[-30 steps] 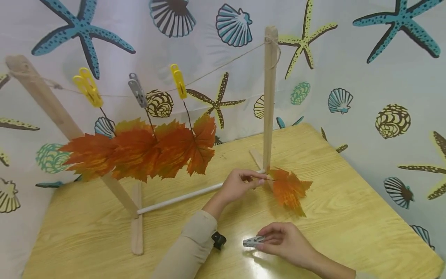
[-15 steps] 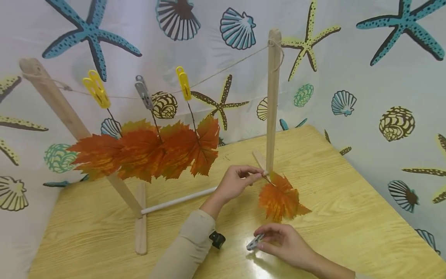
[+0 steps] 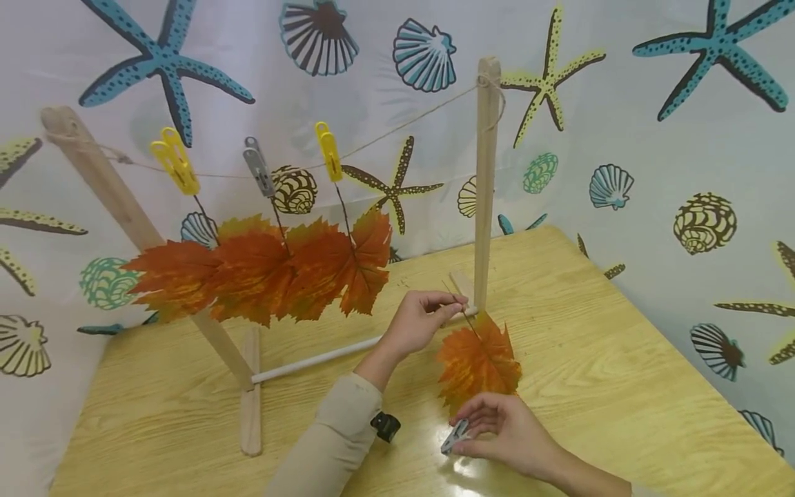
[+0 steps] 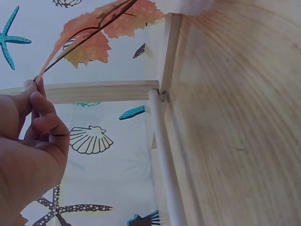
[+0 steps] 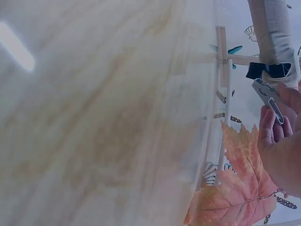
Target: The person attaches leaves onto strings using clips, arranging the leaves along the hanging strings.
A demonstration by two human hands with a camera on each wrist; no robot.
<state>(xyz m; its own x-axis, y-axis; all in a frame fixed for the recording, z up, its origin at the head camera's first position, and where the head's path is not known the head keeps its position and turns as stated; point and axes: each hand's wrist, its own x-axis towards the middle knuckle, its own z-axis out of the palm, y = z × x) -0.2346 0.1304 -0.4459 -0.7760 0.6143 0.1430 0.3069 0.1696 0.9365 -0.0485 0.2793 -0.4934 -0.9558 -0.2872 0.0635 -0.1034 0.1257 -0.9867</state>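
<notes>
My left hand (image 3: 417, 319) pinches the thin dark stem of an orange artificial maple leaf (image 3: 481, 362), which hangs below the fingertips near the right post. In the left wrist view thumb and forefinger meet on that stem, with the leaf (image 4: 89, 35) beyond them. Lower down, my right hand (image 3: 506, 435) holds a grey clothespin (image 3: 455, 437) between thumb and fingers, just in front of the leaf. The right wrist view shows the clothespin (image 5: 269, 100) in the fingers. On a string (image 3: 410, 124), two yellow clothespins (image 3: 176, 162) and a grey one (image 3: 258, 168) hold up overlapping orange leaves (image 3: 261, 269).
Two wooden posts (image 3: 486, 186) carry the string, standing on flat wooden feet (image 3: 251, 421). A white rod (image 3: 323, 359) joins them low over the wood-grain table (image 3: 621, 386). Behind hangs a cloth (image 3: 652, 138) printed with starfish and shells.
The leaf in my left hand has swung from pointing right to hanging down and moved left, its stem now pointing up. The grey clothespin in my right hand has turned to a steeper tilt.
</notes>
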